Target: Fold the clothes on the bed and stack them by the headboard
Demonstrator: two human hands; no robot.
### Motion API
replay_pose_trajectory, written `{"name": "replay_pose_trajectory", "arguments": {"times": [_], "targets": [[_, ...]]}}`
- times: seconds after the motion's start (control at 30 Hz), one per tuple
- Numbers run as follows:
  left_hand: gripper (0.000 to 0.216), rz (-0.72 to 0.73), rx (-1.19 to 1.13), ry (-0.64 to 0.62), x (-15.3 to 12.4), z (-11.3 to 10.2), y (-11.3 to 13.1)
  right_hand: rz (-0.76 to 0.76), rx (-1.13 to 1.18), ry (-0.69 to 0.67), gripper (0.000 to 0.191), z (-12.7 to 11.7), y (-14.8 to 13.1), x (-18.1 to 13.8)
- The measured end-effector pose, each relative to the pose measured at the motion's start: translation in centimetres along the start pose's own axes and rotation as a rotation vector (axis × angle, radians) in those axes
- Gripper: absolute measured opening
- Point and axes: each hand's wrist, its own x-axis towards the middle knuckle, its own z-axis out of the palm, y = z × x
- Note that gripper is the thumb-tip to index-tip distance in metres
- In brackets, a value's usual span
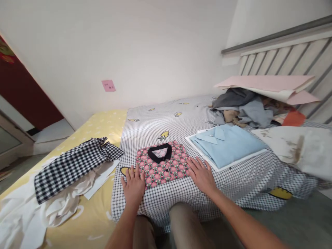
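Note:
A pink floral shirt [158, 173] with a black collar lies folded into a flat rectangle on the checked bedsheet [160, 200]. At its left edge rests my left hand [133, 186], palm down with fingers spread. My right hand [202, 174] lies flat at the shirt's right edge, fingers stretched out and touching the fabric. Neither hand grips anything. To the right of my right hand, a folded light blue shirt [230, 143] sits on a white sheet [223, 165]. A black-and-white gingham garment [72, 167] lies left of my left hand.
White crumpled cloth [62, 207] and a white sheet [100, 181] lie on the yellow cover [93, 224] at left. A clothes heap [246, 107] under pink card [269, 83] stands back right, near white fabric [313, 148]. A wall [160, 52] closes the back.

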Motion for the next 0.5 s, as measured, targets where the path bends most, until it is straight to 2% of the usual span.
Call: {"name": "replay_pose_trajectory", "arguments": {"times": [0.2, 0.5], "targets": [[0.059, -0.003, 0.02, -0.016, -0.29, -0.29, -0.06, 0.023, 0.032, 0.086, 0.045, 0.6, -0.33, -0.3], [0.059, -0.019, 0.009, -0.043, -0.41, -0.47, 0.01, 0.023, 0.057, 0.107, 0.044, 0.61, -0.3, -0.41]]}}
